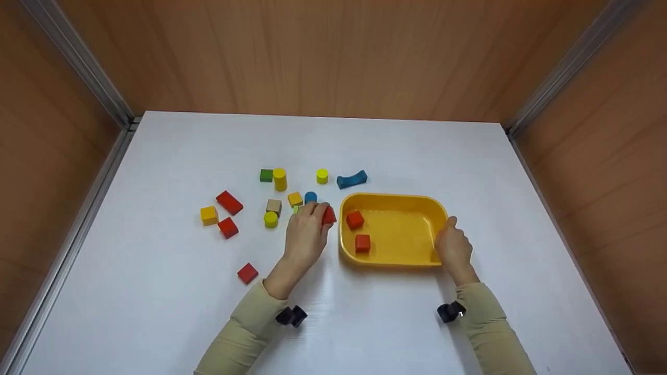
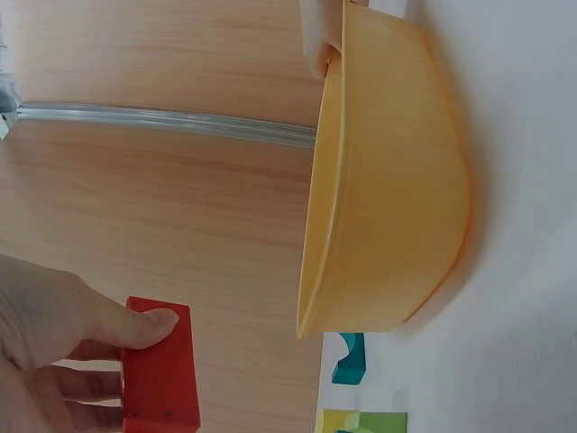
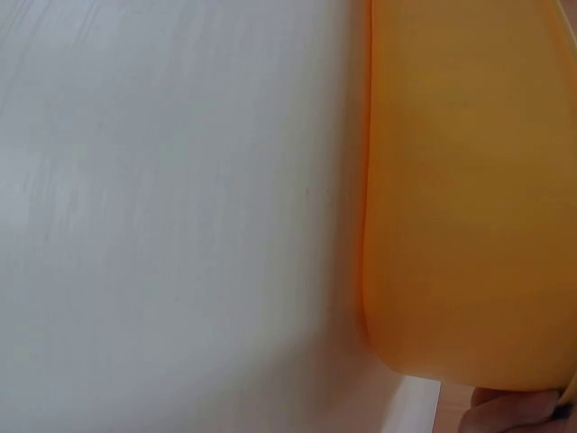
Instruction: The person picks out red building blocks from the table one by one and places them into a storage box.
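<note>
A red block (image 2: pixel 160 370) is pinched between the thumb and fingers of my left hand (image 1: pixel 306 233), just left of the yellow bin (image 1: pixel 398 195). In the left wrist view the thumb lies flat on the block's face. My right hand (image 1: pixel 454 245) grips the bin's right rim; the right wrist view catches only its fingers (image 3: pixel 509 410) at the bin's edge. Inside the bin, against its left side, lie two red cubes, one farther back (image 1: pixel 355 220) and one nearer (image 1: pixel 362 243). A blue cylinder (image 1: pixel 311 197) stands right behind my left hand.
Left of the bin lie several loose blocks, among them a red one (image 1: pixel 230 202), a yellow cube (image 1: pixel 209 215) and a yellow cylinder (image 1: pixel 280 179). Behind the bin sits a blue curved block (image 1: pixel 352 179). Wooden panels (image 1: pixel 333 57) border the white table (image 1: pixel 156 312).
</note>
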Demonstrator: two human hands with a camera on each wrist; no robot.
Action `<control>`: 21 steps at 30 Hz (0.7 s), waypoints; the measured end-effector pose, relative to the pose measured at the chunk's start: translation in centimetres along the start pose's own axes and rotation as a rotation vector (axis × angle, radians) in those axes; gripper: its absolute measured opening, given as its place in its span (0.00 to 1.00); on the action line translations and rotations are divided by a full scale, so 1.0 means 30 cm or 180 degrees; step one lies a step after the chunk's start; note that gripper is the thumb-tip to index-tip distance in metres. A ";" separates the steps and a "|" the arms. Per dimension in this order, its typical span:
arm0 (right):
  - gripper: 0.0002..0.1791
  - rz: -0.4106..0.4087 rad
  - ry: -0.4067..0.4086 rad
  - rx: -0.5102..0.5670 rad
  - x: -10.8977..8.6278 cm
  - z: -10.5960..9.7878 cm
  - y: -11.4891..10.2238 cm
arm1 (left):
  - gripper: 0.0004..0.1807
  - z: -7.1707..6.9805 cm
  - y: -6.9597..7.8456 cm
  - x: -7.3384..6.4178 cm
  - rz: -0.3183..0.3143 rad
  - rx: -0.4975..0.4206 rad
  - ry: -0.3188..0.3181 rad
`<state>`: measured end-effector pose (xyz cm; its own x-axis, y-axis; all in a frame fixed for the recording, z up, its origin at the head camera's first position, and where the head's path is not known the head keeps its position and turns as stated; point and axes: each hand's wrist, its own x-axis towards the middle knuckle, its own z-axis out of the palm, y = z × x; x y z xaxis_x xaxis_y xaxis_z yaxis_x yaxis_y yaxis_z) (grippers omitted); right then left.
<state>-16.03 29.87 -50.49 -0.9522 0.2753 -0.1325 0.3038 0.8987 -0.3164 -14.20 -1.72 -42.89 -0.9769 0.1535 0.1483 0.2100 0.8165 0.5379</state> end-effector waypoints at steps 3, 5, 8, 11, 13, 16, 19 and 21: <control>0.19 -0.0025 0.0035 -0.0014 -0.002 0.000 -0.002 | 0.22 0.006 0.020 0.013 0.0070 -0.0033 -0.0034; 0.19 -0.0002 0.0026 -0.0018 -0.001 0.000 -0.003 | 0.22 0.012 0.033 0.023 0.0121 -0.0012 -0.0066; 0.18 0.0047 -0.0022 -0.0013 0.001 -0.001 -0.004 | 0.23 0.021 0.051 0.037 0.0187 0.0017 -0.0124; 0.18 0.0058 -0.0038 -0.0025 0.001 -0.002 -0.004 | 0.23 0.033 0.070 0.052 0.0247 0.0029 -0.0159; 0.18 0.0053 -0.0046 -0.0030 0.002 -0.003 -0.004 | 0.22 0.043 0.082 0.063 0.0293 0.0037 -0.0178; 0.19 0.0068 -0.0068 -0.0018 0.003 -0.002 -0.006 | 0.22 0.059 0.096 0.078 0.0343 0.0069 -0.0248; 0.19 0.0096 -0.0100 -0.0008 0.003 -0.002 -0.008 | 0.22 0.079 0.106 0.093 0.0382 0.0104 -0.0330; 0.19 0.0098 -0.0120 -0.0008 0.003 -0.003 -0.009 | 0.21 0.093 0.112 0.102 0.0415 0.0126 -0.0351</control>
<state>-16.19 29.69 -50.34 -0.9405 0.2897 -0.1774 0.3328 0.8909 -0.3092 -16.57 3.04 -42.94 -0.9403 0.3180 0.1215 0.3356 0.8065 0.4867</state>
